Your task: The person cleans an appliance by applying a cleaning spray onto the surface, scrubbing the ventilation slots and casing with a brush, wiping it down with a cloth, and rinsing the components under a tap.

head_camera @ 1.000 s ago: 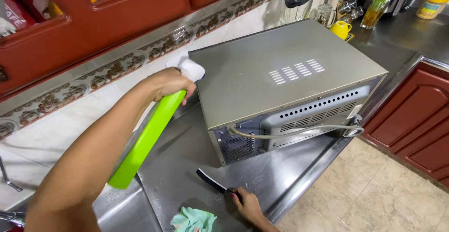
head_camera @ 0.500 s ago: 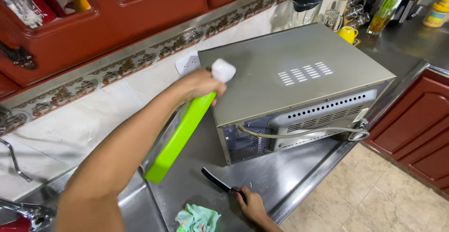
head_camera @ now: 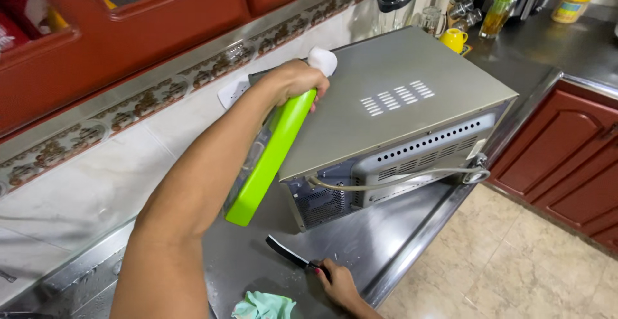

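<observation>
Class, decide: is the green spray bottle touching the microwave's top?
Cannot tell. In the head view the green spray bottle overlaps the microwave edge, with no gap or contact plainly visible.

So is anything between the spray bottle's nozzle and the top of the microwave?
Nothing visible. The left hand holds the green spray bottle with its white nozzle right over the bare top panel of the microwave. The cloth lies on the counter, well below.

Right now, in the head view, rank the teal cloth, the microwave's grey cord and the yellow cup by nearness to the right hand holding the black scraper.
From the right hand on the black scraper:
1. Teal cloth, just to its left on the steel counter.
2. Grey cord, above it, across the microwave's back.
3. Yellow cup, far back behind the microwave.
</observation>
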